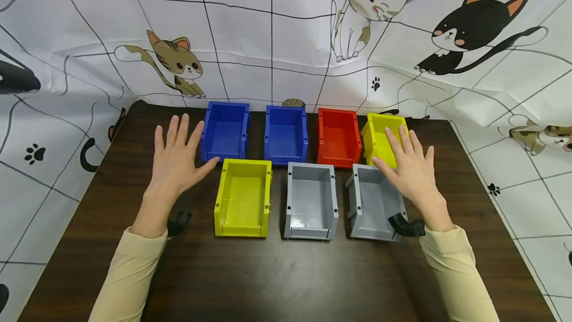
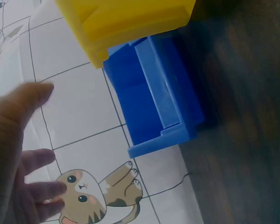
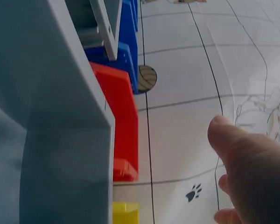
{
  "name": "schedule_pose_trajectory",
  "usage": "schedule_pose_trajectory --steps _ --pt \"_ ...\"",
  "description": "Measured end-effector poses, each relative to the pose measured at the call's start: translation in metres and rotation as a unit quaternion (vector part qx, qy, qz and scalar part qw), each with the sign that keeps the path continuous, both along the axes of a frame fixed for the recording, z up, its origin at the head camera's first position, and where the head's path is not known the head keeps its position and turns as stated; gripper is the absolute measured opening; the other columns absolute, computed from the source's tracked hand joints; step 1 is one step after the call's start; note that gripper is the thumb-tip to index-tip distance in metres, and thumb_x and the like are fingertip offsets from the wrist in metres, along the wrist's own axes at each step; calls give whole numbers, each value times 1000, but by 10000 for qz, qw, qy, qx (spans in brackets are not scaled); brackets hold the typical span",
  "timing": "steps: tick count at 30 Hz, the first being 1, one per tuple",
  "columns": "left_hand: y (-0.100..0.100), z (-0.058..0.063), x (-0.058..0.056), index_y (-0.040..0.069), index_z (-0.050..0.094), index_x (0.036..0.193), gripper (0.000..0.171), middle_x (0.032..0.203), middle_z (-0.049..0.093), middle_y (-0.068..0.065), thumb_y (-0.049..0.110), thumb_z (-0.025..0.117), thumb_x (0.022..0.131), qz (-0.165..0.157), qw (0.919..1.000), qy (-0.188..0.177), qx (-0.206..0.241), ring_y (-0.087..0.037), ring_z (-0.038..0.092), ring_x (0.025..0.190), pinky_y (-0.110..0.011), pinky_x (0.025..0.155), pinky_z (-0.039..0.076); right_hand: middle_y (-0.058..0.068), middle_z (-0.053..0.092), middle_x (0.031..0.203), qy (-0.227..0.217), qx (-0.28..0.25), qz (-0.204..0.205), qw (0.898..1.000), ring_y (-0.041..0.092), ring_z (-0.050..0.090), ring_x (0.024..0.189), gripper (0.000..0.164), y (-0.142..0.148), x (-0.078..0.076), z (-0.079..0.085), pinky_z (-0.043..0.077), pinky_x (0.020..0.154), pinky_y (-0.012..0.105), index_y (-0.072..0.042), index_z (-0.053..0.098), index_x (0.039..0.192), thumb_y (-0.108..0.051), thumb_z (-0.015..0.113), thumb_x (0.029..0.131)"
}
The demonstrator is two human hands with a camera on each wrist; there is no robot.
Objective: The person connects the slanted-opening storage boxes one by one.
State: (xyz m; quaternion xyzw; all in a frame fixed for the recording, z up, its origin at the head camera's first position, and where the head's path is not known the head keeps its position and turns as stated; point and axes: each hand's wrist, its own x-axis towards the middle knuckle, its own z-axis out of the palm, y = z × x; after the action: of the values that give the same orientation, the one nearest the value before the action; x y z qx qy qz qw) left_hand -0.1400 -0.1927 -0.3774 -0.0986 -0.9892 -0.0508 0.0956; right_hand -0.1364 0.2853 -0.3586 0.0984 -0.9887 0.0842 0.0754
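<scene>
My left hand is spread with straight fingers at the left of the bins, its thumb near the left blue bin and the large yellow bin. It holds nothing. My right hand, also spread and holding nothing, hovers by the small yellow bin and the right grey bin, partly covering both. In the left wrist view the thumb and fingers of the left hand stand apart from a blue bin. The right wrist view shows the right hand beside a grey bin.
A second blue bin and a red bin stand in the back row; another grey bin is in the front row. All sit on a dark wooden table. A cat-patterned white cloth hangs behind.
</scene>
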Motion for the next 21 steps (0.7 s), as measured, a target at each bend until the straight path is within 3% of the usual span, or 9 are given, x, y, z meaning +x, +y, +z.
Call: schedule_pose_trajectory --steps 5,8,11,16,21 --pt "1 -4 2 -2 48 133 59 141 38 -26 30 63 85 -596 9960 580 329 -39 29 134 -47 113 7 25 38 142 385 -431 455 9973 43 33 129 66 -14 4 -1 26 100 64 -6 37 143 -35 60 89" --pt "2 -8 5 -4 57 123 48 130 51 -25 22 66 83 -1003 9881 981 634 -40 42 124 -47 110 21 25 49 131 469 -692 659 9943 42 45 119 60 -25 8 -3 40 90 60 -1 45 136 -27 67 86" --pt "4 -11 9 -4 59 119 44 124 56 -24 17 68 82 -1325 9798 1125 990 -38 48 118 -49 100 37 24 55 124 410 -928 809 9915 40 52 110 56 -37 12 -5 48 81 56 0 49 132 -23 68 85" --pt "7 -16 16 -2 57 123 46 124 56 -23 16 69 82 -1564 9740 685 1490 -38 51 115 -52 82 49 24 61 116 396 -1286 1225 9833 37 59 98 50 -55 18 -9 50 81 49 4 54 126 -18 70 83" --pt "11 -20 22 -1 54 128 50 127 54 -21 18 68 84 -1626 9711 68 1747 -37 51 116 -51 82 49 21 65 108 165 -1567 1466 9766 30 61 83 48 -70 23 -14 53 72 40 4 57 123 -17 71 83"
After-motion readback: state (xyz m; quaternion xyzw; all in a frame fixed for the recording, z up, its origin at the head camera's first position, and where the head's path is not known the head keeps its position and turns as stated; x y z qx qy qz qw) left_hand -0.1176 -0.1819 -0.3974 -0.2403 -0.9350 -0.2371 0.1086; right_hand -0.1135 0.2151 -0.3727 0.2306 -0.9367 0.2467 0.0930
